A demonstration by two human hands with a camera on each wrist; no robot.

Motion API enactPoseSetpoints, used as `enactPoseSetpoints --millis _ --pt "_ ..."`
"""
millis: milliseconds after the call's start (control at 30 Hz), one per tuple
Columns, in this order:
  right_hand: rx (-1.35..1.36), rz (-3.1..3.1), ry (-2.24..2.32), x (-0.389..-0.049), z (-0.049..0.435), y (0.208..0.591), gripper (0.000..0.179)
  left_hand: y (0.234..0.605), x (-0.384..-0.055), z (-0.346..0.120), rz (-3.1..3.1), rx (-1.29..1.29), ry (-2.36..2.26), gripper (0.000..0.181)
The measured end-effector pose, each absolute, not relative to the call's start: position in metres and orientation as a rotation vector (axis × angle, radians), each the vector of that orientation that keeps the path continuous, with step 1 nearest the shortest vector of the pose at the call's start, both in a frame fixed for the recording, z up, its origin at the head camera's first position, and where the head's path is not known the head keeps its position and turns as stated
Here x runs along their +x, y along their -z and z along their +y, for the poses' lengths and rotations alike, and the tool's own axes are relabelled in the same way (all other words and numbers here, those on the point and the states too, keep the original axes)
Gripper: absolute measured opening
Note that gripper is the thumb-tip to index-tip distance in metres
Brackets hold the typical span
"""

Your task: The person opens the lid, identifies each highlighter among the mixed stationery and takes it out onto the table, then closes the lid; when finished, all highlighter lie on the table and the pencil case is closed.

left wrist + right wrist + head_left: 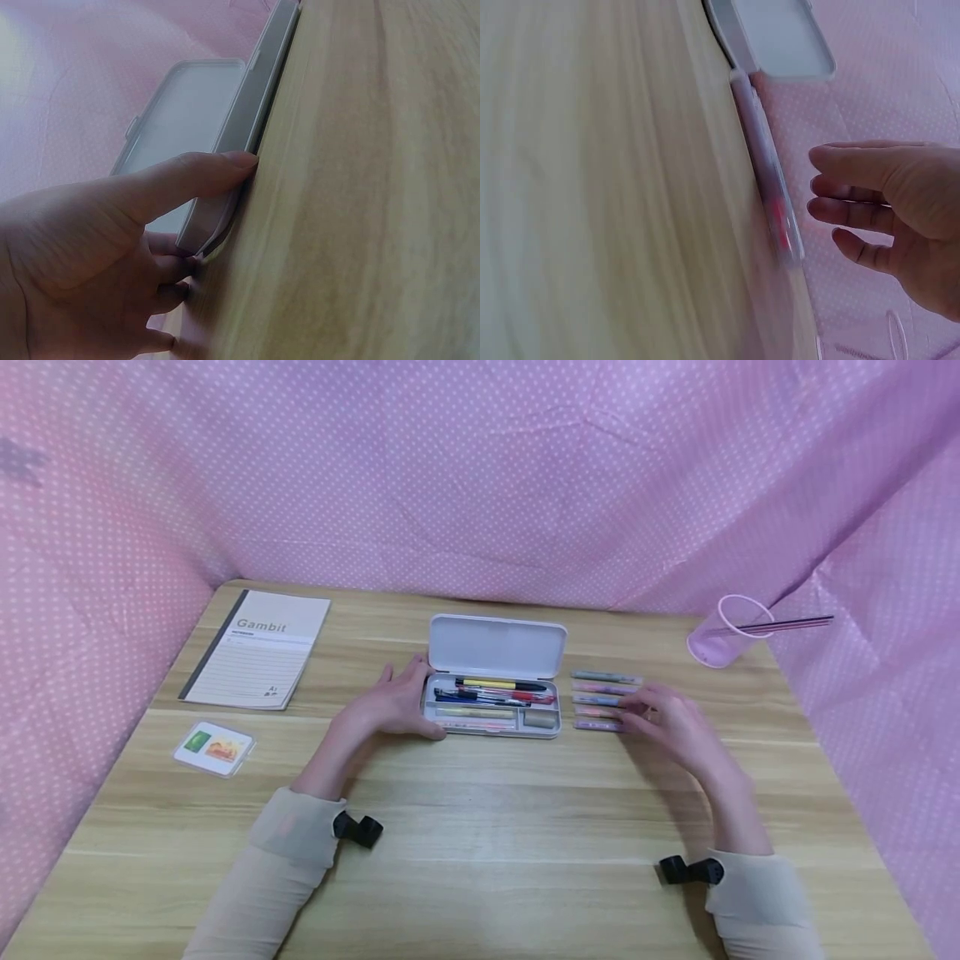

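Note:
A light grey pencil case lies with its lid raised. Inside are several pens, a beige eraser-like block and a slim clear case. My left hand holds the case's left end, thumb along the front wall and fingers round the side. To the right, several slim pastel sticks, pen-like, lie in a column, a purple one nearest me. Over their right ends hovers my right hand; in the right wrist view its loosely bent fingers hold nothing, apart from the purple stick.
At the back left lies a notebook, with a clear-edged picture card in front of it. A pink cup holding thin dark sticks stands at the back right. Pink dotted cloth hangs behind the wooden table.

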State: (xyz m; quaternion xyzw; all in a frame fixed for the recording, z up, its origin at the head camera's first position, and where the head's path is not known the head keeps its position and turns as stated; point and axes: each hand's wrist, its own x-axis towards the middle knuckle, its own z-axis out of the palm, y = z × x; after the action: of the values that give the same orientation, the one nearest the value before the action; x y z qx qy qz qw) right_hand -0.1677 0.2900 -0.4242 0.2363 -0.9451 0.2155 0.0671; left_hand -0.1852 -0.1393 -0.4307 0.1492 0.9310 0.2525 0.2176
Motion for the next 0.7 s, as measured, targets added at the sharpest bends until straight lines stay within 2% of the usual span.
enactPoseSetpoints --millis 233,700 --pt "0.771 -2.864 -0.798 -0.172 0.243 0.415 0.031 0.432 -0.186 -0.138 2.569 0.415 -0.705 0.102" --pt "1.062 -2.834 -0.983 -0.174 0.146 0.414 0.039 0.43 -0.186 -0.139 2.552 0.418 -0.766 0.101"
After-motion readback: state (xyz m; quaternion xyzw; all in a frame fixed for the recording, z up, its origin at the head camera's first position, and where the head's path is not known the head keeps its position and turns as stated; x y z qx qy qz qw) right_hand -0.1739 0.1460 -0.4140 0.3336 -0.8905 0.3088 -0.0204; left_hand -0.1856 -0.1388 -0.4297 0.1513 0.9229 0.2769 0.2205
